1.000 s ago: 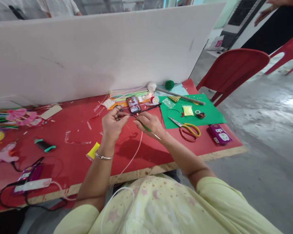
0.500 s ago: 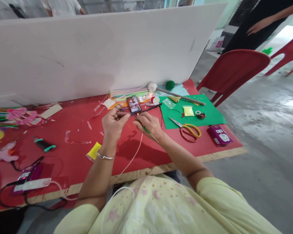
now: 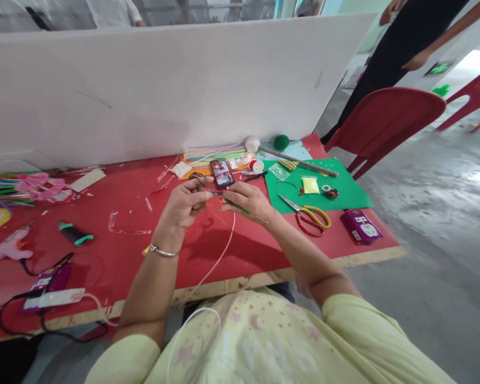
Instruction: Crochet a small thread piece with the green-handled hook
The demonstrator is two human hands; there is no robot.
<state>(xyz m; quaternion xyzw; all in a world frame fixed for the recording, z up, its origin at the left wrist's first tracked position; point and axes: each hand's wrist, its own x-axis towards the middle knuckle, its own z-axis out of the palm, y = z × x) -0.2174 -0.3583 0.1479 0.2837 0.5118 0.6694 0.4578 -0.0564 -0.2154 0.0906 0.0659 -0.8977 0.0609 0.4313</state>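
Note:
My left hand (image 3: 184,205) is closed, thumb and fingers pinching a thin dark bluish strand (image 3: 216,192) that runs across the gap to my right hand. Part of the strand loops up behind the left fingers. My right hand (image 3: 248,201) is closed too, its fingertips at the other end of the strand. A thin green stem (image 3: 237,206) with a pale end lies under that hand and points back toward the wrist. Just beyond both hands a phone (image 3: 222,174) with a lit screen lies on the red table (image 3: 120,202). Fingers hide much of what is held.
Red-and-yellow scissors (image 3: 310,217) lie partly on a green sheet (image 3: 352,194). A purple box (image 3: 361,226) sits at the right edge. Leftward are a glue gun (image 3: 14,242) and black-and-teal cutters (image 3: 75,232). A white board (image 3: 176,90) stands behind; a person (image 3: 420,58) stands past a red chair (image 3: 392,120).
My left hand has turned, its wrist shifting left and partly covering the yellow packet. My right hand has flattened slightly over the green stem. The standing person has moved, and the view has shifted a little.

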